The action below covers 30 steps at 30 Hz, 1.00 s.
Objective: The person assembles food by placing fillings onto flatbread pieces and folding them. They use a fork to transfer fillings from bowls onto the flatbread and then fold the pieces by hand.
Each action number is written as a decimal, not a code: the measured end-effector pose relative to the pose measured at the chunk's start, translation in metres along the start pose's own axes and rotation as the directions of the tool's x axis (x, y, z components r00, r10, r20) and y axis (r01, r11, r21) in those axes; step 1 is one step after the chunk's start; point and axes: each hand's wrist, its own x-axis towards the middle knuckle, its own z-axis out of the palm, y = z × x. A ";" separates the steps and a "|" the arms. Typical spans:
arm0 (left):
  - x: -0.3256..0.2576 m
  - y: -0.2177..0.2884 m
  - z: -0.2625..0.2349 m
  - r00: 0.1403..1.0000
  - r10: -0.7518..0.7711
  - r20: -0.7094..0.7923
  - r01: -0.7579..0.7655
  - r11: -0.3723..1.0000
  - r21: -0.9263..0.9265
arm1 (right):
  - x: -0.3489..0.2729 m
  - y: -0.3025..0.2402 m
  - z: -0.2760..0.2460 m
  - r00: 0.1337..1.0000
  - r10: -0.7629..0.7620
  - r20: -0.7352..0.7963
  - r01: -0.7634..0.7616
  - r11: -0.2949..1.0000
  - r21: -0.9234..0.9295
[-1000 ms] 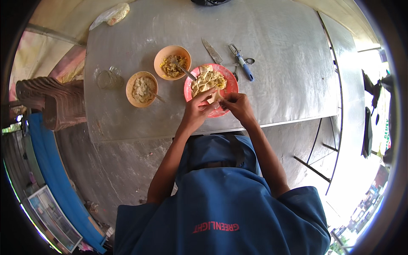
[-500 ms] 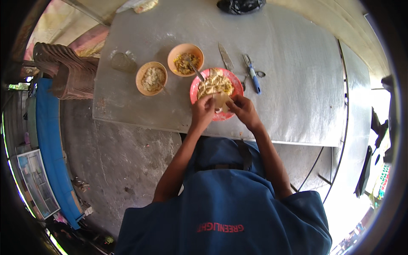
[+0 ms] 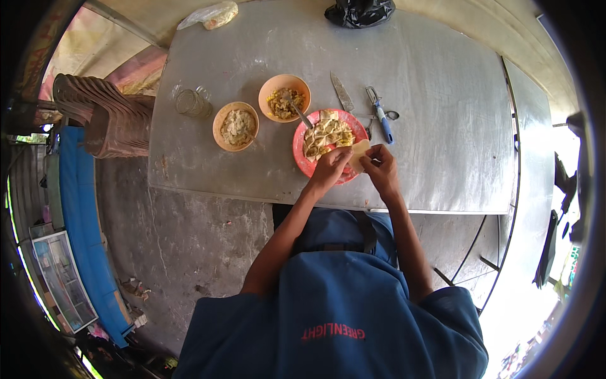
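A thin, pale dough wrapper (image 3: 360,153) is stretched between my two hands, over the near right side of a red plate (image 3: 298,151). My left hand (image 3: 332,168) pinches its left edge, and my right hand (image 3: 382,169) has the right edge between bent fingers. On the plate lie several filled, folded dough pieces (image 3: 329,134). Beyond it, to the left, an orange bowl (image 3: 268,87) holds a chunky yellow-brown filling with a metal spoon (image 3: 302,117) leaning in it. A second orange bowl (image 3: 218,131), further left, contains a pale, paste-like mix.
Right of the bowl lies a knife (image 3: 341,91), then a blue-handled peeler (image 3: 383,125) by a dark looped object. A glass jar (image 3: 191,103) is at the table's left. A black plastic bag (image 3: 360,12) and a clear bag (image 3: 211,16) sit at the far edge. Stacked chairs (image 3: 104,126) stand left.
Both hands have shifted slightly right relative to the plate, carrying the wrapper off the folded pieces toward the plate's right rim. The whole view has also moved a little.
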 end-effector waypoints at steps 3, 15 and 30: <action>-0.001 -0.001 0.001 0.981 0.187 0.048 -0.193 0.947 0.257 | -0.001 0.001 0.007 0.996 -0.087 0.013 0.088 0.989 -0.117; -0.013 -0.022 -0.021 0.969 0.210 -0.129 -0.173 0.953 0.248 | -0.009 0.006 0.022 0.992 -0.059 0.111 0.088 0.958 -0.273; -0.089 0.044 -0.124 0.952 0.212 -0.220 -0.220 0.975 -0.016 | 0.001 -0.080 0.122 0.875 0.093 0.476 -0.129 0.991 0.044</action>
